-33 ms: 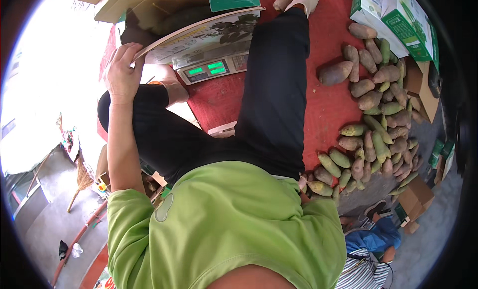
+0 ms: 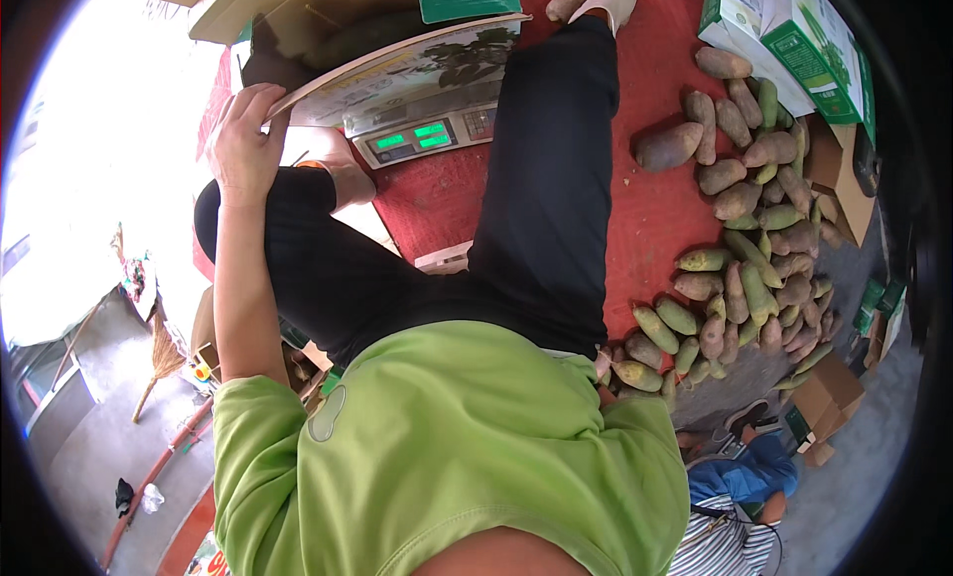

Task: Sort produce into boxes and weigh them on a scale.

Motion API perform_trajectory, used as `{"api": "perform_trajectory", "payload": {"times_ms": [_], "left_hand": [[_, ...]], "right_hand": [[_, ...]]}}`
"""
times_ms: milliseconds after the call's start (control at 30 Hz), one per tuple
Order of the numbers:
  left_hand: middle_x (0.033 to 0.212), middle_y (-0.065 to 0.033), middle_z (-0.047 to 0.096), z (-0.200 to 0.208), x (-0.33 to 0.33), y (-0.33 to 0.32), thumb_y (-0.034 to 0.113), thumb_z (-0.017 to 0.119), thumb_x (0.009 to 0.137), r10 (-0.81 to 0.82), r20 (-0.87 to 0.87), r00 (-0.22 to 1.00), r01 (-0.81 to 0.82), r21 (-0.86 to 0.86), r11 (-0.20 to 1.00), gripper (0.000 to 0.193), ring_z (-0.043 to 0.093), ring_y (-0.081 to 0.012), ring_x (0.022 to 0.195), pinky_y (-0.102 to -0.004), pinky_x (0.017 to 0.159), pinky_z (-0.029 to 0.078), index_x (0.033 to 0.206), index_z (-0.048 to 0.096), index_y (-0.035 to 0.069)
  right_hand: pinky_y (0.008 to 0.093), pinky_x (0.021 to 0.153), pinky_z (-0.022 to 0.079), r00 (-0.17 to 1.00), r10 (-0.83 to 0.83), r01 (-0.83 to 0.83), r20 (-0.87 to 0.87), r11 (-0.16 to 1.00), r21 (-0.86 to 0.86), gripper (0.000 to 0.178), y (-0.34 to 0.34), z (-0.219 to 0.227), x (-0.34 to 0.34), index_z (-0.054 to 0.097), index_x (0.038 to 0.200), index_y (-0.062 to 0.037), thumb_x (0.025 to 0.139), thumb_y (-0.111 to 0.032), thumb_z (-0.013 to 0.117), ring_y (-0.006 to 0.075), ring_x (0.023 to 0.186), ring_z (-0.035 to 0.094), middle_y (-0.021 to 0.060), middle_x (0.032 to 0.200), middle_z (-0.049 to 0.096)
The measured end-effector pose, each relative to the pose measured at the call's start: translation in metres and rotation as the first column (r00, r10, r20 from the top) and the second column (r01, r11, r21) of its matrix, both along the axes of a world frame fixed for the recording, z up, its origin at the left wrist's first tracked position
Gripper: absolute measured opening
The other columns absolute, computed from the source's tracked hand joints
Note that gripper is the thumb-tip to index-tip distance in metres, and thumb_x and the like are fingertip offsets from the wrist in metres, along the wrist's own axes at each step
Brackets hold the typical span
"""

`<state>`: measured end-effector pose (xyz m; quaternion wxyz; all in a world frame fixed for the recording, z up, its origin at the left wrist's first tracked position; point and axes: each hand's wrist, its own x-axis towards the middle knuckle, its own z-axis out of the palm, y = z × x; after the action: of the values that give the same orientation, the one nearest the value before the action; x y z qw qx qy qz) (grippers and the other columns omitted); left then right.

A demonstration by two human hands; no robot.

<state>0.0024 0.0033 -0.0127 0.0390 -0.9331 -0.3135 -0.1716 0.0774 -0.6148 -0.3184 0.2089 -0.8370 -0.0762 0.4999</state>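
My left hand (image 2: pixel 245 144) grips the near left corner of an open cardboard box (image 2: pixel 402 80), with the fingers over its upper edge. Dark shapes lie in the box's shadowed inside. The box rests on a digital scale (image 2: pixel 422 137) with lit green displays, between my legs. My right arm drops by my right hip; the hand itself is hidden behind my sleeve and body. Close to that side spreads a pile of thick, radish-like roots (image 2: pixel 759 288), some green and some reddish brown. A few bigger reddish roots (image 2: pixel 668 146) lie at its left edge.
A red mat (image 2: pixel 645 229) covers the ground. White-and-green cartons (image 2: pixel 814 50) stand at the far right, beside an open brown box (image 2: pixel 844 179). Another person in blue shorts (image 2: pixel 747 472) is at the lower right. A straw broom (image 2: pixel 159 358) and a reddish pipe (image 2: pixel 159 467) are at the left.
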Motion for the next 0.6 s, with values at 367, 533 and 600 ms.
{"api": "perform_trajectory", "payload": {"times_ms": [367,533,600], "left_hand": [[0.096,0.0035,0.066,0.001,-0.001,0.001,0.012,0.073,0.073,-0.009,-0.003,1.000,0.009,0.034,0.999,0.019,0.064,-0.0201,0.090,-0.0350,0.076,0.051,0.091,0.067,0.014],[0.097,0.0039,0.065,0.003,-0.002,0.000,0.011,0.072,0.072,0.006,-0.027,1.000,-0.005,0.019,1.000,0.019,0.062,-0.0198,0.093,-0.0352,0.080,0.050,0.091,0.067,0.015],[0.097,0.0037,0.065,0.006,-0.002,-0.002,0.011,0.072,0.072,0.016,-0.025,1.000,-0.016,0.012,1.000,0.019,0.062,-0.0199,0.093,-0.0354,0.081,0.050,0.090,0.067,0.014]], "right_hand": [[0.0383,0.076,0.050,0.955,-0.280,0.290,-0.094,0.950,0.113,0.029,-0.001,-0.005,0.022,0.061,0.109,-0.0040,0.081,-0.010,0.060,0.0301,0.086,0.064,0.0112,0.095,0.067],[0.0384,0.075,0.050,0.904,-0.400,0.422,-0.152,0.891,0.168,0.029,0.004,-0.013,0.036,0.061,0.109,-0.0036,0.081,-0.009,0.060,0.0308,0.086,0.064,0.0113,0.094,0.067],[0.0384,0.075,0.050,0.878,-0.446,0.474,-0.175,0.860,0.190,0.029,0.007,-0.015,0.042,0.061,0.109,-0.0035,0.080,-0.008,0.060,0.0310,0.086,0.064,0.0114,0.094,0.067]]}}
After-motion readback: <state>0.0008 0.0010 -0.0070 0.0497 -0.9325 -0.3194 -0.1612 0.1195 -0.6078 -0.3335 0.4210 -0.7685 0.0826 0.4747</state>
